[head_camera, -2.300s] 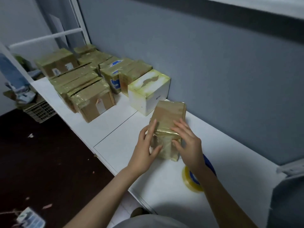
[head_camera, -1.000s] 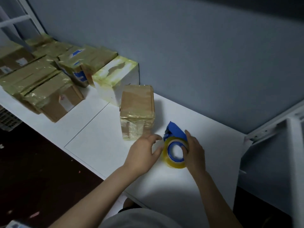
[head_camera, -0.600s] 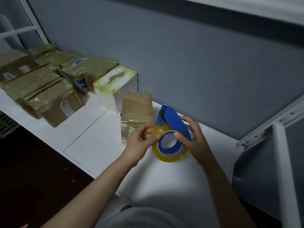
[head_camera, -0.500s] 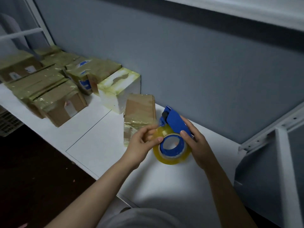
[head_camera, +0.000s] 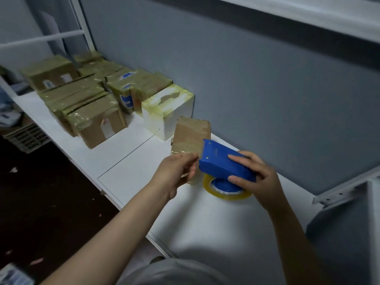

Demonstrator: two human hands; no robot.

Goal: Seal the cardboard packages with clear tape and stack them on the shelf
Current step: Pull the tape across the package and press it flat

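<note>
Here, right hand point(head_camera: 260, 182) curls round the boxy blue plastic dispenser point(head_camera: 220, 161) — left hand point(head_camera: 174, 173) pinches its clear tape end point(head_camera: 194, 155), taped cardboard package point(head_camera: 191, 131) just beyond.

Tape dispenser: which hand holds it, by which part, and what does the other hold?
The right hand grips the blue tape dispenser by its rear body, above the roll. The left hand seems to pinch the tape end at the dispenser's front.
</note>
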